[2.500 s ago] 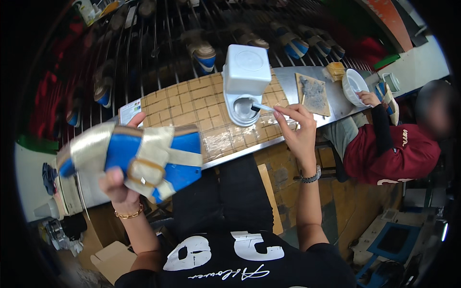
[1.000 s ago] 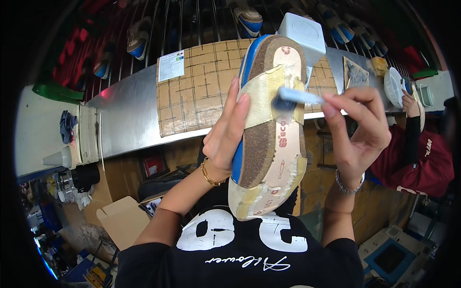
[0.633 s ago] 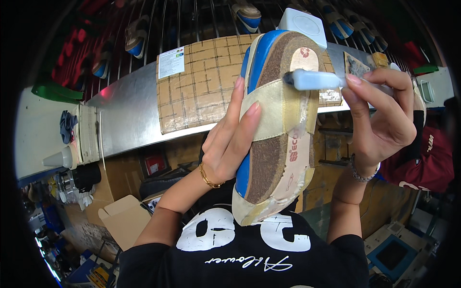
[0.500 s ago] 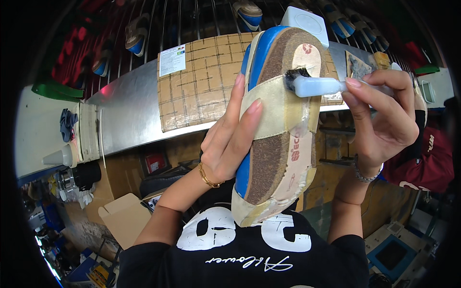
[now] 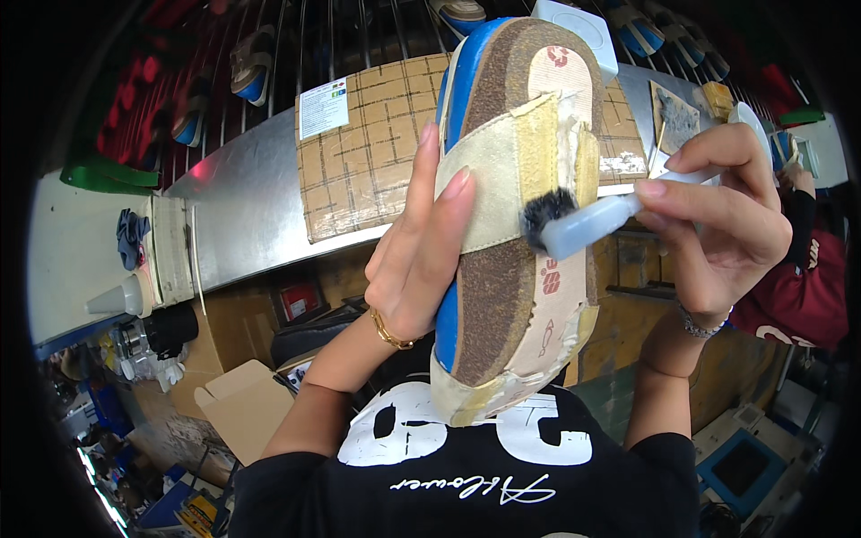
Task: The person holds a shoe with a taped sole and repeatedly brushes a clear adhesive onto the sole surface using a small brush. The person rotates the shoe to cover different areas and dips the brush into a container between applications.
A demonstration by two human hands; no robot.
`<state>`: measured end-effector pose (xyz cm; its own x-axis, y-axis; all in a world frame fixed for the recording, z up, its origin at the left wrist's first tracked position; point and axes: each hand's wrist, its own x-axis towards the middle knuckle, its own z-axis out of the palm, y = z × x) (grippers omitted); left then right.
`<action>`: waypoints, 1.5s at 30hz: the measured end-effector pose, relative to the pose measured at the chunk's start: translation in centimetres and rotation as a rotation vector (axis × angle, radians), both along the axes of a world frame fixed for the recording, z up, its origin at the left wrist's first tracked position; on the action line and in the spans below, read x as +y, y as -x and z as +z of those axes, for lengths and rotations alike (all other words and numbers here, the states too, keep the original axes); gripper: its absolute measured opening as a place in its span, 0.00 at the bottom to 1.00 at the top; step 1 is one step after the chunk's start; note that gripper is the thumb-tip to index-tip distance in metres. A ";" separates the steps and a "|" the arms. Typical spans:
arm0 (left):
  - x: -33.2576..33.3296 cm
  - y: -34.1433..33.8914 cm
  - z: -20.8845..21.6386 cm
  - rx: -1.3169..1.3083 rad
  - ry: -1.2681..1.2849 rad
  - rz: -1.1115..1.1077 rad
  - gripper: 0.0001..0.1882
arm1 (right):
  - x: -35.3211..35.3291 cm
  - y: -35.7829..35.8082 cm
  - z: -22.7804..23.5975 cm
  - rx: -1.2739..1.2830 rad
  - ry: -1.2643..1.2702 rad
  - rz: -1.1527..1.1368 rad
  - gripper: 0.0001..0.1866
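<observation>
My left hand (image 5: pixel 408 255) is closed around the left side of a shoe upper on its last (image 5: pixel 502 296), which stands nearly upright with its underside facing me. Blue shows along the last's left edge, and brown cork-like material frames a pale printed insole strip. A cream band crosses the middle, its yellowish edge folded onto the underside. Pinched in my right hand (image 5: pixel 717 215) is a brush (image 5: pixel 587 226) with a pale translucent handle. Its dark bristles touch the lower part of the folded band edge, beside the insole strip.
Behind the shoe, a taped cardboard sheet (image 5: pixel 368 143) lies on a metal worktop (image 5: pixel 242 215). A white box (image 5: pixel 578 36) stands at the back. Several blue-edged shoes sit on the rack of bars (image 5: pixel 359 31). At right is another person in a maroon garment (image 5: pixel 803 300).
The brush has moved down the band, from its upper edge to its lower edge. The shoe has shifted slightly up and to the left in view.
</observation>
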<state>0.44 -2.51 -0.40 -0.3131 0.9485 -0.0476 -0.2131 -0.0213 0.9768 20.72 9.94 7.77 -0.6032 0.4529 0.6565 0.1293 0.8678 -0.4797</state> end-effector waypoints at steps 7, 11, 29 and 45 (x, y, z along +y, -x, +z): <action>0.5 -0.3 0.3 -0.125 -0.094 -0.021 0.34 | 0.4 1.5 -0.2 0.111 0.074 -0.027 0.10; 0.8 -0.3 0.1 -0.152 -0.127 -0.020 0.33 | -1.3 0.7 -0.9 0.065 0.190 0.008 0.09; 0.6 0.3 0.5 0.282 -0.130 0.210 0.32 | -2.2 1.6 -0.7 0.121 -0.001 -0.090 0.14; 1.9 1.3 -2.6 0.978 -0.433 0.434 0.33 | -4.3 0.9 -2.2 0.147 0.146 -0.029 0.17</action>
<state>-0.89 -0.61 -3.03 -0.3404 0.6293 0.6987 0.7384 -0.2812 0.6130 19.82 5.61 5.54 -0.4912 0.5651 0.6628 0.0722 0.7847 -0.6156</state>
